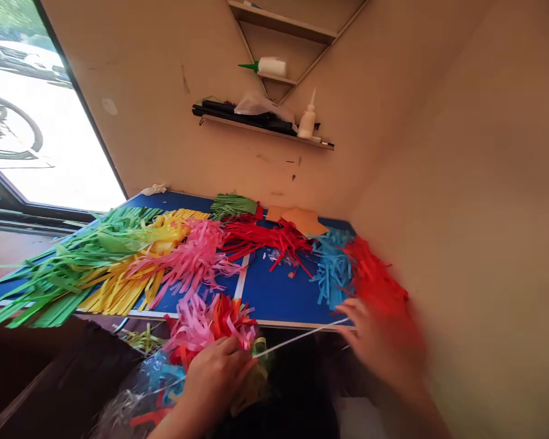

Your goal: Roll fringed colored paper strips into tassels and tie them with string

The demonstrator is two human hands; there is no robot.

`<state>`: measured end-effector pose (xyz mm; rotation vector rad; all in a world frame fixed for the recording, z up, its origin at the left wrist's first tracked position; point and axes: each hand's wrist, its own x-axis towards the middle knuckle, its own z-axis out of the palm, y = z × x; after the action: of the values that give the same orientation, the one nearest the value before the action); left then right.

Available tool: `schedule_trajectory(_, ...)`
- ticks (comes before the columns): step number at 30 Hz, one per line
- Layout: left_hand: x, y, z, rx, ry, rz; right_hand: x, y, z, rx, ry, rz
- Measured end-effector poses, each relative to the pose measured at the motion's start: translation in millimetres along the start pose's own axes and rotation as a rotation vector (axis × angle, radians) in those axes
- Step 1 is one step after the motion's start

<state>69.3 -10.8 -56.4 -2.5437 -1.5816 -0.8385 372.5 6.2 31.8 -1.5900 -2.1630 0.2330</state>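
Observation:
A thin white string (pixel 297 337) runs nearly straight between my two hands over my lap. My left hand (pixel 222 372) is closed round it, right beside a fringed bunch of pink and red paper (pixel 210 323). The string's other end enters my right hand (pixel 379 341), which is partly blurred; thumb and forefinger stand a little apart around it. Just beyond that hand lies red fringed paper (pixel 379 274) at the table's right end, next to a blue fringed bunch (pixel 333 268). Below my left hand hang blue strips (pixel 165 375) and clear plastic.
Along the blue table (pixel 279 292) lie green (pixel 86 256), yellow (pixel 128 280), pink (pixel 196 250) and red (pixel 265 238) fringed paper, with orange sheets (pixel 302 219) behind. Walls close off the back and right. Wall shelves hold a white bottle (pixel 307 122). At left is a glass opening.

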Motion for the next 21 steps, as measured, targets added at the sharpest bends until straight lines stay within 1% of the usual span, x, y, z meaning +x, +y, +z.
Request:
schedule_trajectory(1, 3, 4, 3.7, -0.013, -0.006, 0.023, -4, -9, 16, 0.015, -0.032, -0.099)
schedule_trajectory(3, 7, 9, 7.8, -0.030, -0.030, 0.052, -7, -34, 52, 0.142, -0.235, -0.341)
schedule_trajectory(4, 9, 10, 7.9, -0.028, -0.044, 0.054, -5, -47, 70, 0.198, -0.274, -0.366)
schedule_trajectory(6, 10, 8, 4.4, -0.024, -0.078, 0.026, 0, -67, 99, 0.295, -0.308, -0.331)
schedule_trajectory(7, 9, 6, 1.2, -0.036, -0.106, -0.003, 3, -73, 108, 0.339, -0.299, -0.294)
schedule_trajectory(9, 8, 0, -6.4, -0.091, -0.187, -0.085, 9, -75, 117, 0.416, -0.260, -0.240)
schedule_trajectory(10, 7, -3, -10.7, -0.135, -0.230, -0.121, 11, -73, 117, 0.447, -0.233, -0.223)
schedule_trajectory(12, 7, -12, -19.9, -0.222, -0.282, -0.173, 14, -64, 110, 0.471, -0.186, -0.180)
schedule_trajectory(16, 13, -33, -44.3, -0.347, -0.270, -0.222, 23, -43, 82, 0.483, -0.178, -0.078)
schedule_trajectory(18, 19, -41, -57.1, -0.381, -0.280, -0.225, 27, -35, 67, 0.485, -0.185, -0.056)
schedule_trajectory(21, 26, -47, -69.5, -0.397, -0.287, -0.216, 32, -29, 51, 0.459, -0.163, -0.047)
